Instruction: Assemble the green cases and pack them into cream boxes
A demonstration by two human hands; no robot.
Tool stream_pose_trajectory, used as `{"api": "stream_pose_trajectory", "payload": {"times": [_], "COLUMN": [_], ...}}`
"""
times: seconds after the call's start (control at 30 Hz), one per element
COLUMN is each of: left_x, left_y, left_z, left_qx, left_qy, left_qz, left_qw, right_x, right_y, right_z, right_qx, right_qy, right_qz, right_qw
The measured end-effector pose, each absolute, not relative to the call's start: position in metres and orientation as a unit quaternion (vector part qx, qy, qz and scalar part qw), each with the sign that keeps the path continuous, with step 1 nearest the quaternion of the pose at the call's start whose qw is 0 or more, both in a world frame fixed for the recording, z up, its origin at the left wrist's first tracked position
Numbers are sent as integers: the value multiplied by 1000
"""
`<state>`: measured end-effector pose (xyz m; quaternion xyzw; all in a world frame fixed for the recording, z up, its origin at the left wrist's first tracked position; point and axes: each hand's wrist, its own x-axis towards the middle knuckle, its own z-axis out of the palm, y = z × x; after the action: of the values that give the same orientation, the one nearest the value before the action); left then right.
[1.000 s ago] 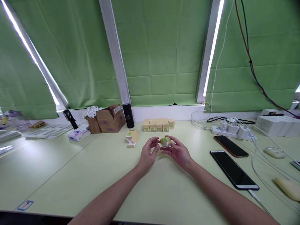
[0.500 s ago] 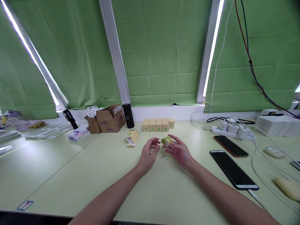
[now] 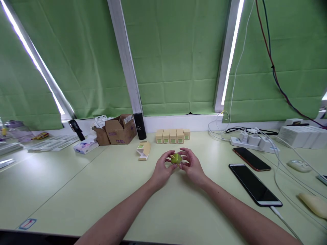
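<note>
A small green rounded object (image 3: 176,159) with a thin pale cord or loop is held between my hands, just above the table. I cannot make out its exact kind. My left hand (image 3: 163,170) has its fingers curled around the left side, with the thumb underneath. On the other side, my right hand (image 3: 192,166) grips it between thumb and fingertips. An opened cardboard box (image 3: 143,150) with a green label lies on its side, beyond and left of my left hand. Several small closed tan boxes (image 3: 173,136) with green labels stand in a row behind my hands.
At back left are a black cylinder (image 3: 139,126), an open brown carton (image 3: 121,131) and a tissue pack (image 3: 86,146). On the right lie two phones (image 3: 255,185), a power strip (image 3: 251,144) with trailing cables, white boxes (image 3: 301,137) and a mouse (image 3: 298,166).
The green object has moved slightly left and turned, its cord now pointing left. My left hand has closed on it; earlier only my right hand held it.
</note>
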<state>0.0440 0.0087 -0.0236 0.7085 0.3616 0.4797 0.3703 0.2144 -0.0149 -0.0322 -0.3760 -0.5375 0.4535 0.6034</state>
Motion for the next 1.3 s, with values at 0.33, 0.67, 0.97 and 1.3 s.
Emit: {"api": "stream_pose_trajectory", "payload": {"times": [0.33,0.67,0.97,1.3], "left_x": [36,36,12,-38], "left_y": [18,16,43,102], "left_z": [-33,-35,-9,21], "left_qx": [768,794,728,642], "left_qy": [396,431,538,736], "left_qz": [445,384,415,209], "left_qw": [237,193,91,-46], "right_x": [225,226,232,230], "right_y": [-5,-2,2,1], "right_z": [-46,-48,-52,-54], "right_qx": [-466,-475,-477,-487], "right_qy": [-541,-536,-530,-536], "right_qz": [343,332,323,304], "right_qw": [610,614,623,619]}}
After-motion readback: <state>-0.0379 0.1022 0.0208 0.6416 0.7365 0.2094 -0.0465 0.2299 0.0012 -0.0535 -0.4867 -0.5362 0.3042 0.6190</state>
